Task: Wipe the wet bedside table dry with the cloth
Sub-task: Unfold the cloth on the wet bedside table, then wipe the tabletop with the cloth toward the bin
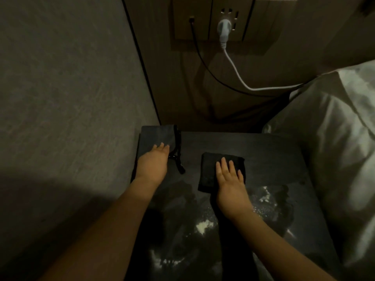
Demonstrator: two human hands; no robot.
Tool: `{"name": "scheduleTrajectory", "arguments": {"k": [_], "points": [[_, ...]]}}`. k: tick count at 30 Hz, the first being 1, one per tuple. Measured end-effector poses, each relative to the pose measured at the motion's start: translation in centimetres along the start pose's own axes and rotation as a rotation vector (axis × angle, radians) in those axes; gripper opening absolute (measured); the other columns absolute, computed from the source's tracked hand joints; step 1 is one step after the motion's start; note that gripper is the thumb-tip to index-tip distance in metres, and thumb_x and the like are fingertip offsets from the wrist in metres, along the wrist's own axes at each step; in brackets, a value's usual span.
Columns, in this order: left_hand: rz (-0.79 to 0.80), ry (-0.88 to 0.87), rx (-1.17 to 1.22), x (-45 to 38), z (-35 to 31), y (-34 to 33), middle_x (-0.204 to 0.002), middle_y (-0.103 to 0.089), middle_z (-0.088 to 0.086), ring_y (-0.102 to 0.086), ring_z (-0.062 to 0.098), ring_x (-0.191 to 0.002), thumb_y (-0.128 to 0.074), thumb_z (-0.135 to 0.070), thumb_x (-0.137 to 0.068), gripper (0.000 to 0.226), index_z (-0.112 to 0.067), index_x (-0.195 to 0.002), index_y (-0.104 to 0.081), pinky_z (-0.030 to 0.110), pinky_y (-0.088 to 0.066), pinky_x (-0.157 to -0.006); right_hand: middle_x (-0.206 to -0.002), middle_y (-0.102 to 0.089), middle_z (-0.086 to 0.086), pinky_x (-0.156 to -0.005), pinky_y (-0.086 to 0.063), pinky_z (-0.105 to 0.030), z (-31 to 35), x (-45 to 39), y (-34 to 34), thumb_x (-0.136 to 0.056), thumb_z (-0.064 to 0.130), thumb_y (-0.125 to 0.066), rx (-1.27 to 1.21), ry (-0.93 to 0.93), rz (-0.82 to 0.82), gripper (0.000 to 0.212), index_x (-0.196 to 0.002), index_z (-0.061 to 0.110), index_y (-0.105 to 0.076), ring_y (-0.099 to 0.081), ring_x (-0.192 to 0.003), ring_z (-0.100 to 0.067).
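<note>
We press folded dark cloth (pixel 221 169) flat under open right hand (pixel 230 186); open left hand (pixel 153 164) rests on pouch (pixel 157 138). Sweep firmly toward near puddles (pixel 203 227) on bedside table (pixel 274 155).

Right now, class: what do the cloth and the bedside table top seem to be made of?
Cloth: dark, soft woven fabric, probably towelling; it lies folded, matte, under the right hand. Bedside table: hard, smooth dark top, maybe laminate or stone; water pools and glints on it.
</note>
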State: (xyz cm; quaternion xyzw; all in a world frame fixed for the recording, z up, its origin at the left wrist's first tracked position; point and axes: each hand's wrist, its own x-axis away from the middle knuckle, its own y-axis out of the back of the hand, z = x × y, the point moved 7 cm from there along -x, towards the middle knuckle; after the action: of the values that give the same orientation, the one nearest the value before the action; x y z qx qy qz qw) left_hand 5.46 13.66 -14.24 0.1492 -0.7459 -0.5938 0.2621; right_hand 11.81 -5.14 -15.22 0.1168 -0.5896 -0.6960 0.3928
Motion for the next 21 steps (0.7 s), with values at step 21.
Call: {"name": "scheduleTrajectory", "arguments": {"k": [21], "points": [[-0.028, -0.038, 0.160, -0.4, -0.7, 1.2, -0.145, -0.046, 0.010, -0.049, 0.026, -0.126, -0.040, 0.005, -0.091, 0.053, -0.015, -0.141, -0.043, 0.033, -0.043, -0.101, -0.152, -0.028, -0.014, -0.114, 0.012, -0.037, 15.5, -0.8, -5.2, -0.093, 0.019, -0.032, -0.125, 0.396, 0.083, 0.050, -0.141, 0.007, -0.033, -0.006, -0.145, -0.027]]}}
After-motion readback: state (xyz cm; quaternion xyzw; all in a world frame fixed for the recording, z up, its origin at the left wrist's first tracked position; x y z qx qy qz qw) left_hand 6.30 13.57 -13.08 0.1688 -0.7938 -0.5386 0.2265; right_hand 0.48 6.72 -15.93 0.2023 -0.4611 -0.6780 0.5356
